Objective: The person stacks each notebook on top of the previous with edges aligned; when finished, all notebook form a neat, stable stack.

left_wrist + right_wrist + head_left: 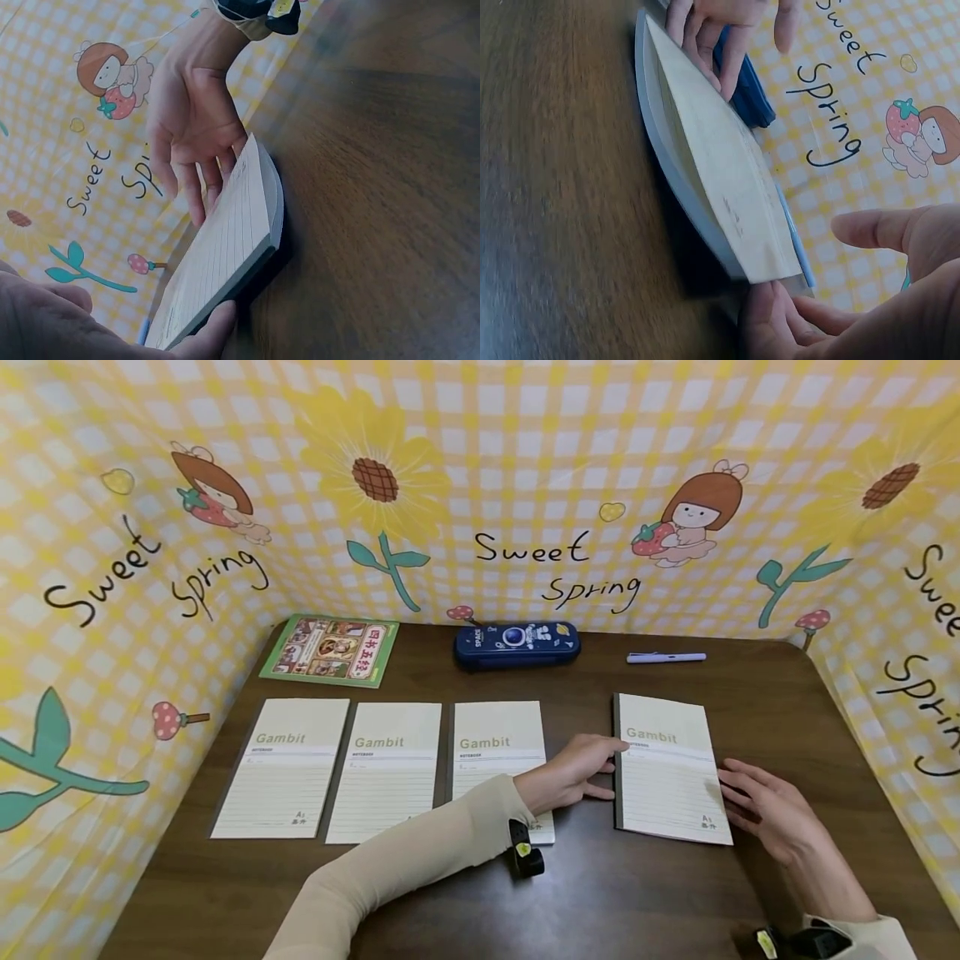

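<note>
Notebook at the hands: the head view gives me this Gambit notebook (667,785) on the right part of the brown table (585,893), dark spine toward the left.
Left hand: the left hand (573,768) touches the spine, fingers fairly straight and spread, without a grasp I can make out.
Right hand: the right hand (776,810) has relaxed, spread fingers at the opposite edge; my right wrist view adds its thumb standing free and fingertips at the notebook's edge.
Near edge: both wrist views show the cover bowed and parted from the pages at a corner, which I cannot read from above; whether the underside lies fully flat I cannot tell.
Head view only: three more notebooks (384,785) in a row, the rightmost partly under the left sleeve (442,831), and a green-bordered book (330,649) behind.
Pencil case: I see the whole blue pencil case (517,645) from the head, just part from the right wrist.
Pen: a lilac pen (666,657) lies beyond the notebook.
</note>
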